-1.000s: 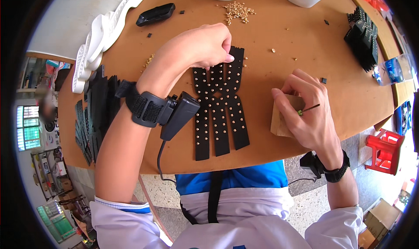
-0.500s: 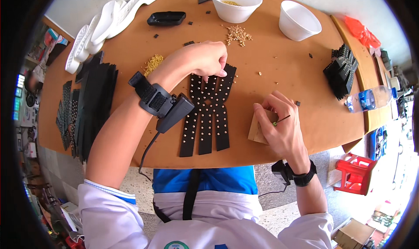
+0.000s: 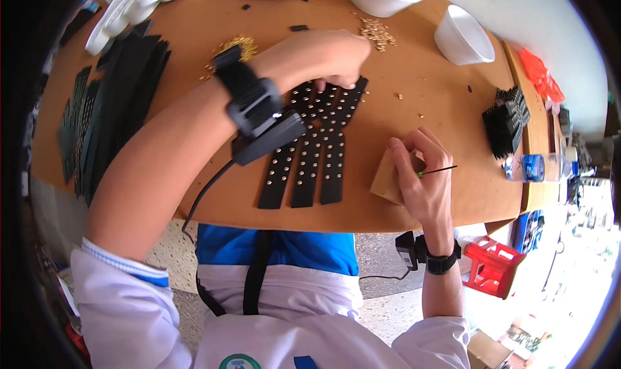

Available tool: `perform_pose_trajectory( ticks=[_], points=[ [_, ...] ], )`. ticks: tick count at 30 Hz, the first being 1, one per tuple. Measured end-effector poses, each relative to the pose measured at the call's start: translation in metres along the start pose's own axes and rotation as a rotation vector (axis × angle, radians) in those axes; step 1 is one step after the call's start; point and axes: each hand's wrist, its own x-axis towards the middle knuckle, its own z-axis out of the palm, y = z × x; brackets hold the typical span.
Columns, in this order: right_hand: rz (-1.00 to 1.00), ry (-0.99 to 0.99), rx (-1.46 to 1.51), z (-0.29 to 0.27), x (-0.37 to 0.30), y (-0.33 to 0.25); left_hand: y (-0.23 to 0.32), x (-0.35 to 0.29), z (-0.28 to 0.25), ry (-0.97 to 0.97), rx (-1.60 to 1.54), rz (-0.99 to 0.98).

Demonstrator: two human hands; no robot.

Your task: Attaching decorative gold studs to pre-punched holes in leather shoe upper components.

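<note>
- Head view, piece: the black studded piece lies flat on the brown table, its loose strips toward the wearer.
- Head view, left hand: bent over the piece's far end, fingers curled; whether they pinch anything cannot be told.
- Head view, right hand: right of the piece, thumb and fingers clamped on a wooden block; a thin dark tool juts from the grip.
- Handling, judged: light, flexible, not fragile; studs probably give uneven purchase. Best held by the strips' bare near ends or outer edges; lifted by one strip, it would likely sag.
</note>
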Motion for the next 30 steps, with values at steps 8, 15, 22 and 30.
perform_pose_trajectory(
  ticks=[8,15,22,30],
  points=[
    [-0.025,0.052,-0.015,0.004,-0.003,-0.001,-0.008,-0.008,-0.005,-0.083,-0.044,0.055],
    [0.003,0.037,-0.023,0.0,-0.004,-0.001,-0.01,-0.007,-0.01,-0.1,-0.048,0.15],
    [0.014,0.019,-0.013,-0.001,-0.003,0.0,-0.01,-0.007,-0.019,-0.184,-0.094,0.089],
    [0.037,0.018,0.012,-0.001,-0.003,-0.001,-0.009,-0.008,-0.014,-0.152,-0.08,0.094]
  ],
)
